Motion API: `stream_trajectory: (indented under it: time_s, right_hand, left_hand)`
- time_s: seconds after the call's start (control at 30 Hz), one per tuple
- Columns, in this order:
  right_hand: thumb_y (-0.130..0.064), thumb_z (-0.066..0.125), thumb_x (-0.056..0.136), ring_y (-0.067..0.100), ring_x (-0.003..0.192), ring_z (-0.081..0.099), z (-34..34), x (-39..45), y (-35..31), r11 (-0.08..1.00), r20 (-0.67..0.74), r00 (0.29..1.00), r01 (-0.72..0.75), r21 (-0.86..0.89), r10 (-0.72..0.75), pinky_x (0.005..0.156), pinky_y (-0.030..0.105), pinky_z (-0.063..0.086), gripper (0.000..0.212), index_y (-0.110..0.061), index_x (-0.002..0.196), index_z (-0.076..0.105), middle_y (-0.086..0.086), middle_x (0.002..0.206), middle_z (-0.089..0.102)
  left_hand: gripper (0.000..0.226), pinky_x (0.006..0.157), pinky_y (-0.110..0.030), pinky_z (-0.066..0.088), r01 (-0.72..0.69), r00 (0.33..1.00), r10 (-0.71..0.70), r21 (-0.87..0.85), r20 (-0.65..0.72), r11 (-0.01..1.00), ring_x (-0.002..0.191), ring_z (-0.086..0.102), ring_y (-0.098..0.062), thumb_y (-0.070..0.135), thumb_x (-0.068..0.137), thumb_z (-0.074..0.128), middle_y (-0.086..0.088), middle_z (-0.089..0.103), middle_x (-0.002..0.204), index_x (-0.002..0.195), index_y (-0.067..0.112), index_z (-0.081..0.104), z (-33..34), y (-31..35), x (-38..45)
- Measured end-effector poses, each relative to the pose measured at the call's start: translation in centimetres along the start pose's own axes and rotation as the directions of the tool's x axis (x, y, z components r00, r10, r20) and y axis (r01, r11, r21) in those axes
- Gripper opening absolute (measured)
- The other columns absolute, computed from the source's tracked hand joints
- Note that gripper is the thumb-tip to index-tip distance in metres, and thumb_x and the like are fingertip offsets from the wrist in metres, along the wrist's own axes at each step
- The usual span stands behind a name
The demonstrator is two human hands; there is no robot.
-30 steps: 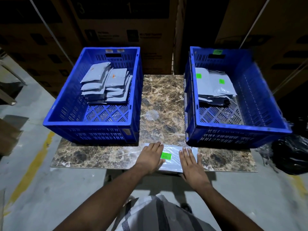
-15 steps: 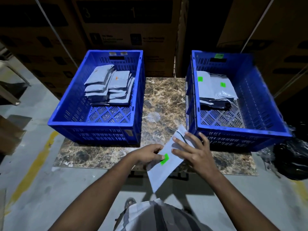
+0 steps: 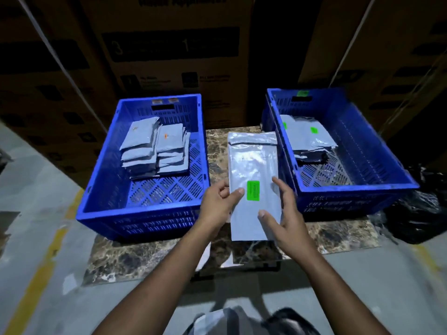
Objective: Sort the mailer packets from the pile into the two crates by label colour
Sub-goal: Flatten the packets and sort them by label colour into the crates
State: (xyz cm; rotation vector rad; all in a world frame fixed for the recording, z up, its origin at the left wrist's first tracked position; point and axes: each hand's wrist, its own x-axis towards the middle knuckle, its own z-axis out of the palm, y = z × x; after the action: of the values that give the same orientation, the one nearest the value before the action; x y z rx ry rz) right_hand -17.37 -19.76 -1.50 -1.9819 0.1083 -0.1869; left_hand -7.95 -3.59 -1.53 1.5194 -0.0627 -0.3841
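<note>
- Grey plastic, lengthwise now: the mailer packet (image 3: 254, 170) has left the near edge of the bench (image 3: 338, 235), where it lay flat a second ago, and is held up between the two crates with its green label (image 3: 253, 190) facing the camera.
- The left hand (image 3: 217, 204) pinches the packet's left edge, thumb on top; the right hand (image 3: 283, 213) grips the right edge with thumb and fingers laid along it. Both grips are closed on the packet.
- With the label read as green, it likely belongs in the right crate (image 3: 358, 189), whose packets and rim tag are green; the left crate (image 3: 140, 211) holds orange-marked ones.
- The packet's far end overlaps the right crate's near-left wall in view; it probably needs lifting over that rim.
- Open room lies in the crate's front half, bare of packets.
- No other loose packets are plainly visible on the bench.
</note>
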Motion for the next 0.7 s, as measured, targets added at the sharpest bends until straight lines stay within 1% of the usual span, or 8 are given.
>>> stream_trajectory:
  time_s: [0.13, 0.2, 0.3, 0.4, 0.47, 0.57, 0.63, 0.7]
  right_hand:
    - [-0.015, 0.068, 0.093, -0.01, 0.134, 0.039, -2.1, 0.4, -1.9, 0.999, -0.19, 0.982, -0.005, -0.039, -0.003, 0.114, 0.038, 0.038, 0.064, -0.035, 0.146, 0.039, -0.033, 0.144, 0.041]
    - [-0.014, 0.069, 0.093, -0.009, 0.132, 0.043, -4.2, 1.6, -2.0, 1.0, -0.248, 0.969, -0.01, -0.028, 0.002, 0.114, 0.034, 0.039, 0.058, -0.031, 0.144, 0.048, -0.025, 0.142, 0.05]
    - [-0.014, 0.068, 0.094, -0.005, 0.133, 0.043, -8.3, 4.2, -1.3, 0.999, -0.275, 0.961, -0.035, -0.03, 0.025, 0.114, 0.03, 0.039, 0.059, -0.032, 0.146, 0.047, -0.022, 0.145, 0.05]
    - [-0.012, 0.066, 0.094, -0.005, 0.135, 0.039, -13.0, 8.0, 0.5, 0.995, -0.288, 0.958, -0.038, -0.095, 0.009, 0.113, 0.024, 0.034, 0.061, -0.027, 0.149, 0.044, -0.016, 0.15, 0.046]
    - [-0.012, 0.066, 0.095, -0.001, 0.135, 0.037, -16.4, 11.3, 2.8, 0.983, -0.286, 0.958, -0.078, -0.166, 0.028, 0.11, 0.021, 0.031, 0.062, -0.02, 0.151, 0.042, -0.008, 0.153, 0.044]
    - [-0.01, 0.065, 0.095, 0.017, 0.143, 0.038, -20.9, 16.3, 6.8, 0.954, -0.258, 0.958, -0.186, -0.236, 0.123, 0.112, 0.025, 0.031, 0.065, -0.01, 0.153, 0.036, 0.005, 0.157, 0.039]
    - [-0.01, 0.065, 0.095, 0.024, 0.143, 0.039, -23.3, 19.5, 9.1, 0.931, -0.247, 0.951, -0.249, -0.268, 0.184, 0.113, 0.031, 0.032, 0.065, -0.007, 0.153, 0.035, 0.008, 0.156, 0.04]
    - [-0.012, 0.067, 0.094, 0.024, 0.143, 0.04, -25.0, 22.7, 11.0, 0.919, -0.214, 0.952, -0.276, -0.282, 0.22, 0.113, 0.031, 0.032, 0.066, -0.008, 0.152, 0.037, 0.008, 0.155, 0.042]
  left_hand:
    - [0.007, 0.068, -0.033, 0.057, -0.124, 0.991, 0.121, 0.044, 0.058, 0.991, 0.085, 0.073, -0.016, 0.021, 0.098, 0.063, 0.002, 0.076, 0.094, 0.1, 0.016, 0.068, 2.4, 2.2, 1.4]
    - [0.022, 0.066, -0.034, 0.052, -0.184, 0.981, 0.175, 0.143, 0.079, 0.972, 0.077, 0.068, -0.014, 0.033, 0.102, 0.054, 0.009, 0.071, 0.082, 0.084, 0.029, 0.066, 4.0, 3.1, 3.0]
    - [0.026, 0.079, -0.041, 0.057, -0.199, 0.979, 0.179, 0.245, 0.102, 0.949, 0.088, 0.071, -0.016, 0.047, 0.102, 0.046, 0.008, 0.073, 0.095, 0.097, 0.033, 0.068, 6.7, 3.4, 6.5]
    - [0.027, 0.089, -0.051, 0.055, -0.24, 0.97, 0.216, 0.35, 0.108, 0.905, 0.1, 0.069, -0.018, 0.058, 0.094, 0.049, 0.008, 0.072, 0.106, 0.108, 0.039, 0.063, 9.6, 3.4, 10.5]
    - [0.032, 0.093, -0.045, 0.052, -0.28, 0.96, 0.243, 0.511, 0.139, 0.813, 0.107, 0.064, -0.018, 0.048, 0.098, 0.051, 0.005, 0.068, 0.117, 0.123, 0.031, 0.057, 11.3, 3.5, 12.8]
    - [0.046, 0.099, -0.043, 0.046, -0.289, 0.953, 0.257, 0.739, 0.161, 0.608, 0.121, 0.054, -0.027, 0.037, 0.1, 0.051, -0.008, 0.058, 0.133, 0.14, 0.015, 0.046, 13.8, 3.4, 16.2]
    - [0.052, 0.105, -0.041, 0.038, -0.283, 0.951, 0.261, 0.809, 0.166, 0.515, 0.13, 0.045, -0.031, 0.034, 0.1, 0.052, -0.011, 0.05, 0.142, 0.145, 0.011, 0.04, 15.4, 3.0, 18.4]
    - [0.054, 0.108, -0.041, 0.033, -0.243, 0.963, 0.222, 0.845, 0.151, 0.476, 0.137, 0.037, -0.031, 0.032, 0.101, 0.05, -0.01, 0.042, 0.15, 0.148, 0.011, 0.034, 16.8, 2.7, 20.2]
